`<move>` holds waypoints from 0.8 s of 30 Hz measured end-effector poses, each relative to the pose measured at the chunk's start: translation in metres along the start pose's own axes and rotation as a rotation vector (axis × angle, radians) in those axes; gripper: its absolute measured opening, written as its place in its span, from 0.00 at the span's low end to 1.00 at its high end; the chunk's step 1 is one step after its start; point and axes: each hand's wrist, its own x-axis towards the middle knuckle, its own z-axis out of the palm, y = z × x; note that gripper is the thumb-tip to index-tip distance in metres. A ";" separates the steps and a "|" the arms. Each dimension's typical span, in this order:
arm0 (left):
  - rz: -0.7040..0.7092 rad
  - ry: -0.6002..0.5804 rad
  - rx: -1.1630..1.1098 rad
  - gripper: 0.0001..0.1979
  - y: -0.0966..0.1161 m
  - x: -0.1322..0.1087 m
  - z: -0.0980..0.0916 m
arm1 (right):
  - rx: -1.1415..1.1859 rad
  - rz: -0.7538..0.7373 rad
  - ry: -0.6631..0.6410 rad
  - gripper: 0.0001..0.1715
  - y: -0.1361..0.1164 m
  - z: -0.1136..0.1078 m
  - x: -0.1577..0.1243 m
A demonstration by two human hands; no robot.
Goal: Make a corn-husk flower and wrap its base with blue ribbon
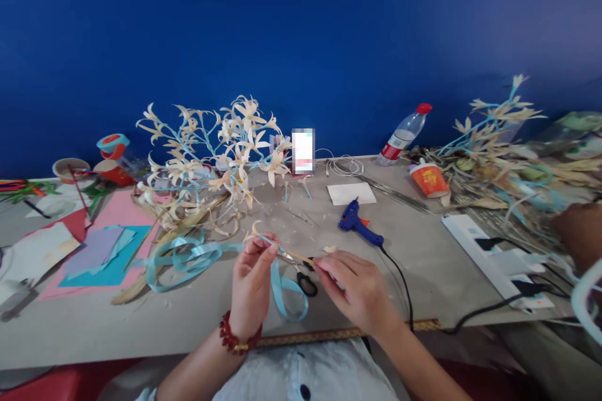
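Note:
My left hand [251, 272], with a red bead bracelet at its wrist, pinches a small pale flower stem wrapped in light blue. My right hand [357, 288] is closed on the end of a thin tan strip [298, 257] that runs between the two hands. Light blue ribbon [288, 310] loops down beside my left hand, and more ribbon [183, 263] lies coiled to the left. Behind and below the strip, scissors with black handles [306, 283] rest on the table. Beyond them sits a blue glue gun [355, 222], its nozzle pointing away.
Cream flowers on blue stems [239, 150] stand at the back left. Coloured paper [108, 257] lies left. A tilted bottle [402, 135], an orange cup [429, 180] and a white power strip [489, 257] with cables are right. Another person's hand [578, 235] shows at the right edge.

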 end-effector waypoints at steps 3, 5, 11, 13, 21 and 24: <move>0.045 0.013 0.053 0.08 -0.002 0.000 -0.003 | -0.014 -0.008 -0.023 0.08 -0.002 -0.003 0.000; 0.065 0.009 0.067 0.08 -0.002 0.000 -0.004 | -0.005 -0.008 -0.021 0.08 -0.002 -0.004 0.000; 0.022 -0.007 0.003 0.07 -0.003 0.000 -0.005 | 0.031 0.007 -0.021 0.09 -0.001 -0.004 -0.001; 0.016 -0.004 0.004 0.08 -0.003 0.000 -0.005 | 0.030 0.005 -0.022 0.09 -0.001 -0.005 -0.001; 0.055 -0.001 0.039 0.06 -0.003 0.000 -0.006 | 0.024 0.013 -0.021 0.08 -0.003 -0.006 -0.001; 0.038 -0.004 0.058 0.07 -0.002 0.000 -0.008 | 0.035 0.036 -0.028 0.07 -0.002 -0.007 -0.001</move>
